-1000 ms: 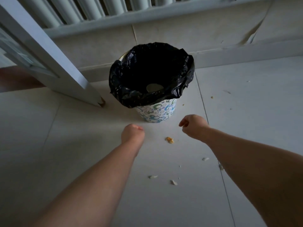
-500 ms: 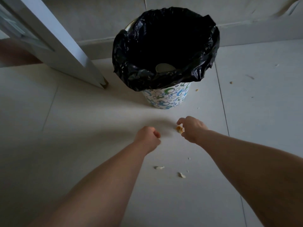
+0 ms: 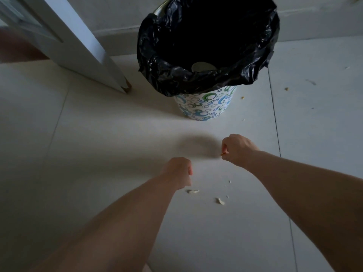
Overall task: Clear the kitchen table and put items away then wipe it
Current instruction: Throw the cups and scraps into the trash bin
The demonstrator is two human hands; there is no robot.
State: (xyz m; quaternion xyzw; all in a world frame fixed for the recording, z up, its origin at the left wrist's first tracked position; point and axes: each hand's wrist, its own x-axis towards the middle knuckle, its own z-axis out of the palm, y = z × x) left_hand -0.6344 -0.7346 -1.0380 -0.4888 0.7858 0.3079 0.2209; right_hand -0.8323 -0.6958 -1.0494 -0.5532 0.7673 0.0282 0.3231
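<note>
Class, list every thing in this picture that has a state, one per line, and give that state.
bin, upright, lined, top open.
black bag, folded over the bin's rim, mouth open.
right hand, curled, pinches an orange crumb.
left hand, curled in a fist, nothing visible in it.
pale scraps, lying loose on the floor tiles.
door, swung open.

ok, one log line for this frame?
right hand: pinches orange crumb | left hand: curled, contents hidden | floor: pale scraps beside left hand | bin: upright, black liner
</note>
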